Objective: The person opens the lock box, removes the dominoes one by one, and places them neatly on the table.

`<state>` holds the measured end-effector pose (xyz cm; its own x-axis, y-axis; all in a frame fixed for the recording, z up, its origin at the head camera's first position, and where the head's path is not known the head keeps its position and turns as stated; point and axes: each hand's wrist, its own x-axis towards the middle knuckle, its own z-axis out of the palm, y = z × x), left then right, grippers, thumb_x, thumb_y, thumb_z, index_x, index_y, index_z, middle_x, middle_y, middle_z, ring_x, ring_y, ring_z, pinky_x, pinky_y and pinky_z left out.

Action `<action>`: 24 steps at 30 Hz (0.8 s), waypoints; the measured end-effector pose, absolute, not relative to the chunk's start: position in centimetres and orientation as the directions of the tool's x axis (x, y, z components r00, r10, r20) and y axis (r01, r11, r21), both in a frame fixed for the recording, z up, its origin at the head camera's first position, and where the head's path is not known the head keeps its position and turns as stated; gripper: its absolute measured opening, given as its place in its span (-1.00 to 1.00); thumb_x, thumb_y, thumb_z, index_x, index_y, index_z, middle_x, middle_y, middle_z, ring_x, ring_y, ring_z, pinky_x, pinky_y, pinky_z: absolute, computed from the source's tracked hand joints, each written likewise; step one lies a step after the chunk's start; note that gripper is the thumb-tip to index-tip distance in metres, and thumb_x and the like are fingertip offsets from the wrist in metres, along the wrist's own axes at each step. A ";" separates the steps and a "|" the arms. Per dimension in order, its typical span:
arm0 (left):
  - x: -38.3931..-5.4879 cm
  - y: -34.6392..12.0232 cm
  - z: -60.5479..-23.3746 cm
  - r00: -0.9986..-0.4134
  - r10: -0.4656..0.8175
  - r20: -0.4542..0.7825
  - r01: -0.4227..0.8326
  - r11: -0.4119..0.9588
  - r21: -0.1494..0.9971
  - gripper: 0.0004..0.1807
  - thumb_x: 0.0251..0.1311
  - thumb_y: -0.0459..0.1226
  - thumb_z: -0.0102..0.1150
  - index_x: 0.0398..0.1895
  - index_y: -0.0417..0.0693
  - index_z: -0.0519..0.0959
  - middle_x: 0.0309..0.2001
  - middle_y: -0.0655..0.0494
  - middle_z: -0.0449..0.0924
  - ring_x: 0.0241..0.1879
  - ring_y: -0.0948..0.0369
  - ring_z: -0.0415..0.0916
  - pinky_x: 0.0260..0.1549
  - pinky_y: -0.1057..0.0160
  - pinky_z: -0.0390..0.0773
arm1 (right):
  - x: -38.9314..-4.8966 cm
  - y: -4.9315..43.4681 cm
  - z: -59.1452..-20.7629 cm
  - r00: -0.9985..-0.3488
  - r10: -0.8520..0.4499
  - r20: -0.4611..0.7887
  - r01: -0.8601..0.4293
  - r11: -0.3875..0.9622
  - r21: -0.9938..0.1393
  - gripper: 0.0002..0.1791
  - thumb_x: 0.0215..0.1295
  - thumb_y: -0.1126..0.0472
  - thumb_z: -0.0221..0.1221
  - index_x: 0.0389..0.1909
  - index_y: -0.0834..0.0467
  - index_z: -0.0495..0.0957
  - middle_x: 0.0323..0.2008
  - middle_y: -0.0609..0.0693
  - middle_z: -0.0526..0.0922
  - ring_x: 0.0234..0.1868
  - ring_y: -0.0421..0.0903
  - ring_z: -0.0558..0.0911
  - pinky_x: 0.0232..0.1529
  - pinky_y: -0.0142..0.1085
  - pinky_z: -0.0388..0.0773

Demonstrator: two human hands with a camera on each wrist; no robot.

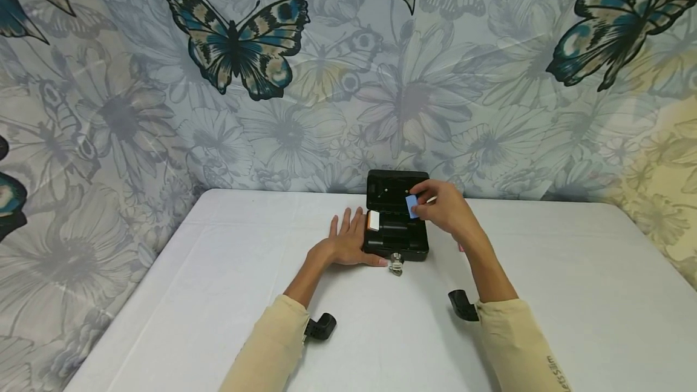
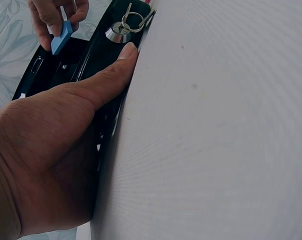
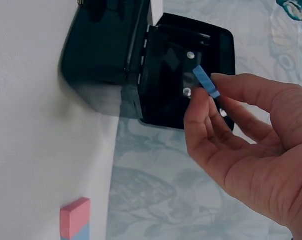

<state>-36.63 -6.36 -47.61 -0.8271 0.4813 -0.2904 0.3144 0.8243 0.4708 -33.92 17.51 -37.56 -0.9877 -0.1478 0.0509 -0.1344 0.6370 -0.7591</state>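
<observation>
A black metal box [image 1: 400,251] stands with its lid [image 1: 388,188] raised towards the wall. My left hand [image 1: 344,248] rests against the box's left side, fingers straight, with the thumb along the front near the silver lock [image 2: 118,34]. A key on a ring [image 2: 135,21] sits in that lock. Over the box's right half, my right hand [image 1: 443,207] pinches a small flat blue block [image 3: 207,81] between thumb and fingers. Inside the box at the left lies a white block with an orange edge [image 1: 373,221].
A pink-and-blue block [image 3: 75,218] lies on the table to the right of the box, mostly behind my right wrist in the head view. The white-covered table [image 1: 218,295] meets a butterfly-patterned wall cloth [image 1: 294,138] just behind the box.
</observation>
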 end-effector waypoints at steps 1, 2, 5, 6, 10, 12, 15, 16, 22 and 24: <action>-36.7 -6.4 -47.6 -0.827 0.482 -0.291 0.317 0.826 0.467 0.44 0.16 0.37 0.27 0.70 -0.07 -0.48 0.72 0.01 -0.64 0.68 -0.01 -0.80 0.61 -0.18 -0.64 | -33.9 17.6 -37.5 -0.987 -0.152 0.058 -0.143 0.638 -0.757 -0.61 0.36 0.36 0.24 0.19 0.31 0.59 -0.13 0.20 0.64 -0.13 0.06 0.73 -0.21 -0.31 0.56; -36.7 -6.4 -47.7 -0.827 0.482 -0.290 0.320 0.827 0.463 0.44 0.16 0.38 0.26 0.70 -0.07 -0.48 0.72 0.01 -0.63 0.68 -0.02 -0.79 0.61 -0.18 -0.64 | -33.9 17.7 -37.5 -0.986 -0.154 0.063 -0.148 0.638 -0.755 -0.61 0.36 0.35 0.24 0.18 0.31 0.59 -0.14 0.20 0.65 -0.14 0.06 0.73 -0.21 -0.30 0.56; -36.7 -6.4 -47.8 -0.830 0.483 -0.280 0.328 0.827 0.456 0.44 0.16 0.38 0.26 0.71 -0.08 -0.46 0.73 -0.01 -0.61 0.69 -0.03 -0.77 0.62 -0.19 -0.62 | -33.9 17.9 -37.3 -0.986 -0.153 0.072 -0.153 0.623 -0.767 -0.62 0.36 0.35 0.23 0.17 0.32 0.59 -0.15 0.21 0.66 -0.17 0.06 0.76 -0.20 -0.29 0.59; -36.7 -6.4 -47.8 -0.830 0.483 -0.277 0.330 0.828 0.453 0.43 0.15 0.38 0.26 0.71 -0.09 -0.45 0.73 -0.01 -0.60 0.69 -0.03 -0.76 0.62 -0.19 -0.62 | -33.8 18.0 -37.3 -0.985 -0.153 0.077 -0.156 0.615 -0.773 -0.62 0.36 0.35 0.23 0.17 0.34 0.59 -0.15 0.22 0.66 -0.18 0.06 0.77 -0.20 -0.28 0.60; -36.6 -6.4 -47.8 -0.833 0.482 -0.273 0.327 0.826 0.460 0.43 0.16 0.36 0.27 0.71 -0.09 -0.44 0.73 -0.01 -0.60 0.69 -0.02 -0.76 0.62 -0.18 -0.62 | -33.8 18.1 -37.2 -0.984 -0.149 0.093 -0.164 0.589 -0.792 -0.64 0.36 0.37 0.24 0.15 0.37 0.60 -0.16 0.25 0.68 -0.21 0.05 0.78 -0.18 -0.26 0.68; -36.6 -6.4 -47.7 -0.833 0.480 -0.276 0.320 0.824 0.467 0.43 0.16 0.36 0.28 0.71 -0.08 -0.45 0.73 0.01 -0.60 0.69 -0.01 -0.76 0.62 -0.17 -0.63 | -33.8 18.1 -37.2 -0.984 -0.150 0.097 -0.167 0.583 -0.795 -0.64 0.36 0.38 0.24 0.14 0.38 0.60 -0.17 0.26 0.69 -0.22 0.04 0.78 -0.17 -0.25 0.71; -36.4 -6.4 -47.5 -0.831 0.479 -0.282 0.313 0.822 0.475 0.42 0.16 0.35 0.27 0.71 -0.08 -0.45 0.73 0.02 -0.61 0.69 0.00 -0.77 0.62 -0.17 -0.64 | -33.7 18.1 -37.1 -0.984 -0.150 0.091 -0.162 0.579 -0.799 -0.64 0.36 0.38 0.23 0.16 0.38 0.60 -0.14 0.28 0.69 -0.19 0.07 0.79 -0.11 -0.18 0.75; -36.4 -6.4 -47.4 -0.831 0.479 -0.282 0.312 0.822 0.477 0.42 0.16 0.35 0.27 0.71 -0.07 -0.45 0.73 0.02 -0.61 0.69 0.00 -0.77 0.62 -0.17 -0.64 | -33.7 18.1 -37.1 -0.985 -0.148 0.085 -0.156 0.583 -0.797 -0.63 0.37 0.38 0.23 0.17 0.37 0.59 -0.13 0.28 0.69 -0.17 0.09 0.79 -0.11 -0.17 0.75; -36.5 -6.3 -47.7 -0.834 0.478 -0.274 0.318 0.824 0.469 0.43 0.15 0.36 0.28 0.71 -0.08 -0.45 0.73 0.02 -0.60 0.69 0.00 -0.76 0.62 -0.17 -0.63 | -33.6 19.0 -36.8 -0.990 -0.124 0.061 -0.124 0.606 -0.786 -0.59 0.40 0.33 0.21 0.24 0.34 0.57 -0.05 0.30 0.67 -0.16 0.07 0.79 -0.18 -0.30 0.64; -36.5 -6.3 -47.7 -0.834 0.480 -0.273 0.323 0.825 0.463 0.43 0.15 0.36 0.28 0.71 -0.08 -0.45 0.73 0.01 -0.60 0.69 0.00 -0.76 0.62 -0.17 -0.63 | -33.6 19.5 -36.7 -0.992 -0.115 0.059 -0.117 0.607 -0.786 -0.58 0.41 0.32 0.21 0.25 0.33 0.57 -0.04 0.31 0.67 -0.19 0.03 0.79 -0.19 -0.32 0.63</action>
